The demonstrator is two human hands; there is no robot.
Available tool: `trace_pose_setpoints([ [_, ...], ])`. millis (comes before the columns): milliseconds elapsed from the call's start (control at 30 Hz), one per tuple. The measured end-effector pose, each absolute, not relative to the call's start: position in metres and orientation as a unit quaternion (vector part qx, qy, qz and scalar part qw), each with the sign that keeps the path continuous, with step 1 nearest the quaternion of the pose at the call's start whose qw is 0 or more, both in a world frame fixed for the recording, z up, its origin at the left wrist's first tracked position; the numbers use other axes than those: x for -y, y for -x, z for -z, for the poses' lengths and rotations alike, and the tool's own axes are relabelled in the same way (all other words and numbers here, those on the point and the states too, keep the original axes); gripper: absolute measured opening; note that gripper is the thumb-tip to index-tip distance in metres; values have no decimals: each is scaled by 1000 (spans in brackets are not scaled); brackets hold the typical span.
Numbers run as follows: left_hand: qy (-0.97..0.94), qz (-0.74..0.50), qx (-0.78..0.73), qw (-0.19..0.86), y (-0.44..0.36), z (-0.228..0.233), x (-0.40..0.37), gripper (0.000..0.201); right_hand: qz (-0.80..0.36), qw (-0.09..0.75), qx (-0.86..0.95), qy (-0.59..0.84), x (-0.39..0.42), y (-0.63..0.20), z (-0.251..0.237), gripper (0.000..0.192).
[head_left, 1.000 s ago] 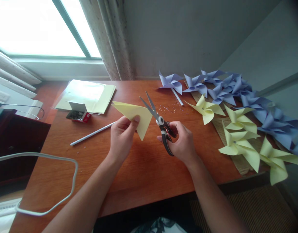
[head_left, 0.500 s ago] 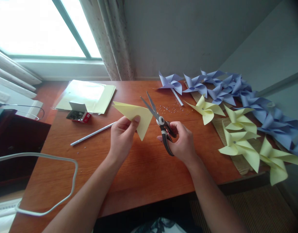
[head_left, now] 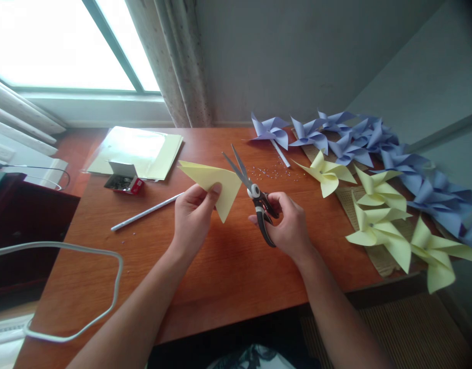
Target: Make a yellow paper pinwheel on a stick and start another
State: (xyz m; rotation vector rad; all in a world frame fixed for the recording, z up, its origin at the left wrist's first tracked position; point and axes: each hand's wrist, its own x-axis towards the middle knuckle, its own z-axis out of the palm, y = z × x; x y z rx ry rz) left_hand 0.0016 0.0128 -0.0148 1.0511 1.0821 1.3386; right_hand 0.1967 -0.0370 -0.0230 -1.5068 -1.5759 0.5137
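My left hand (head_left: pixel 192 217) pinches a folded pale-yellow paper triangle (head_left: pixel 214 183) above the wooden table (head_left: pixel 205 266). My right hand (head_left: pixel 287 225) grips the black handles of a pair of scissors (head_left: pixel 254 197). The blades point up and away, slightly parted, with their edge against the right side of the yellow paper.
Yellow paper pinwheels (head_left: pixel 377 215) and blue paper pinwheels (head_left: pixel 374 141) lie along the table's right side. A white stick (head_left: pixel 145 212), a small box of pins (head_left: pixel 123 180) and a stack of paper sheets (head_left: pixel 139 150) are at the left. Tiny beads (head_left: pixel 274 173) are scattered behind the scissors. A white cable (head_left: pixel 78 287) loops at the lower left.
Almost nothing differs; the scissors blades have shifted very slightly against the paper's edge, and both hands stay where they were.
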Motion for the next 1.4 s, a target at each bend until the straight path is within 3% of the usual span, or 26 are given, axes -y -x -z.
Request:
trace_pose_setpoints([
  [500, -437, -560, -456, 536, -2, 14, -12, 29, -208, 429, 629, 614, 37, -196, 22, 39],
  [867, -437, -554, -455, 543, -1, 15, -13, 29, -280, 428, 579, 635, 36, -195, 24, 41],
  [967, -432, -548, -454, 554, -1, 16, -14, 29, -334, 443, 536, 637, 35, -195, 23, 44],
  [1200, -430, -541, -456, 561, -1, 17, -15, 28, -582, 475, 408, 520, 32, -209, 16, 46],
  [1400, -429, -539, -450, 568, -3, 16, -14, 29, -659, 478, 334, 476, 28, -213, 16, 48],
])
